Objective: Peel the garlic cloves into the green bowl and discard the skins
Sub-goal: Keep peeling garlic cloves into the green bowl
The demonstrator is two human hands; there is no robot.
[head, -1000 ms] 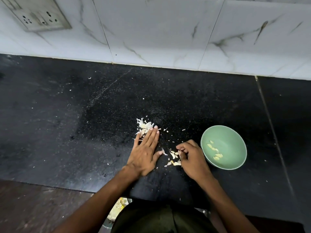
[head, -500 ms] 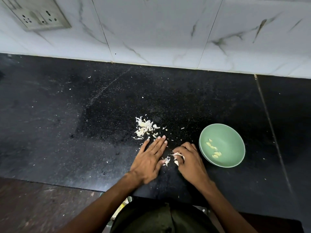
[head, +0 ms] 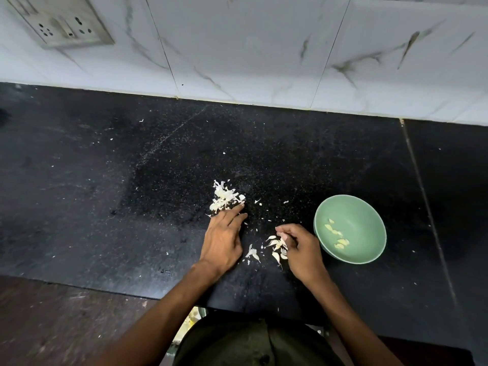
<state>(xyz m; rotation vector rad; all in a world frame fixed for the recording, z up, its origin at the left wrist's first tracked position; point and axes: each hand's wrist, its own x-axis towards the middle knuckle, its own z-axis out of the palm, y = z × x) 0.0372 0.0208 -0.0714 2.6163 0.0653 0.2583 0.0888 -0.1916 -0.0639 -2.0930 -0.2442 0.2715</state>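
Head: left hand [head: 221,241] flat touching skins [head: 224,198].

A home kitchen: a black speckled stone countertop [head: 132,180] ran beneath white marble-patterned wall tiles [head: 250,43], with a wall socket plate [head: 63,22] and scattered garlic skins [head: 224,198].

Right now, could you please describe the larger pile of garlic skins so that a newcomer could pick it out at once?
Start at the green bowl on the right of the black counter, then look left past the right hand to the left hand. The larger pile of garlic skins lies at its fingertips, on the wall side. Unlike the scattered skins between the hands, it is one dense white heap.
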